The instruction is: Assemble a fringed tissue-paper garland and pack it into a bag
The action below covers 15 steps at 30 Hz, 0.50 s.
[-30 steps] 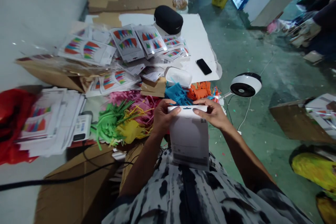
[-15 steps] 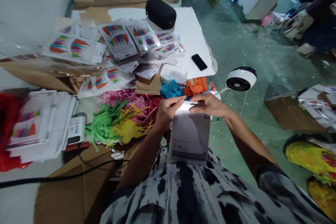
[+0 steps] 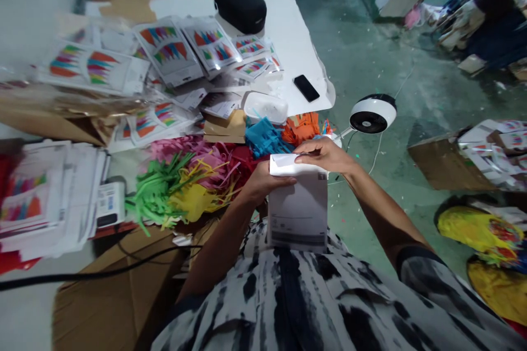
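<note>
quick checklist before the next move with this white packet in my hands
Grip on the packet: ok, the left hand is under its white top flap and the right hand is on top of it.
Seal on the flap: cannot tell from this view.
Contents of the packet: cannot tell, nothing shows through.
The phone away from the hands: ok, it lies on the white board beyond them.
The blue paper fringe off the hands: ok, it lies close behind the left hand and looks apart from it.
</note>
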### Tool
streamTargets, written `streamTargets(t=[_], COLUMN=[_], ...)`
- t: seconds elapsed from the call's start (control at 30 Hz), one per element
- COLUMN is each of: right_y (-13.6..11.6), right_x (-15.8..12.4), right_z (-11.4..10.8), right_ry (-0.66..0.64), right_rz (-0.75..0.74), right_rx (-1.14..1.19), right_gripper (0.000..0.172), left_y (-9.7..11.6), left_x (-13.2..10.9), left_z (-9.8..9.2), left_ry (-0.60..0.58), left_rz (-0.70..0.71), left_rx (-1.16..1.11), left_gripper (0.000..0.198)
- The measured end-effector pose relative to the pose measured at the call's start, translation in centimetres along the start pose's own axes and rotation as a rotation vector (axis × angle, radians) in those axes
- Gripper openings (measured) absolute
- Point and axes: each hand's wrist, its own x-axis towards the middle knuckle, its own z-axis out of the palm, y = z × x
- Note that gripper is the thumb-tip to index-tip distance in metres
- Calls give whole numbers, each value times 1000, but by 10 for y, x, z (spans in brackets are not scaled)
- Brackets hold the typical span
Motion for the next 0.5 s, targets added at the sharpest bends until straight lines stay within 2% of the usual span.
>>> streamTargets(t=[0.23, 0.5], right_y=[3, 6], right_x=[-1, -6], right_z=[1, 0], right_ry=[34, 33], right_rz=[-50, -232], right_rx=[-122, -397], right_gripper=[34, 31], left_y=[6, 3], left_x=[0, 2], left_z=[1, 0], left_ry=[-34, -24], left_rz=[-3, -41], left_rx=[-36, -99], left_gripper=[78, 72])
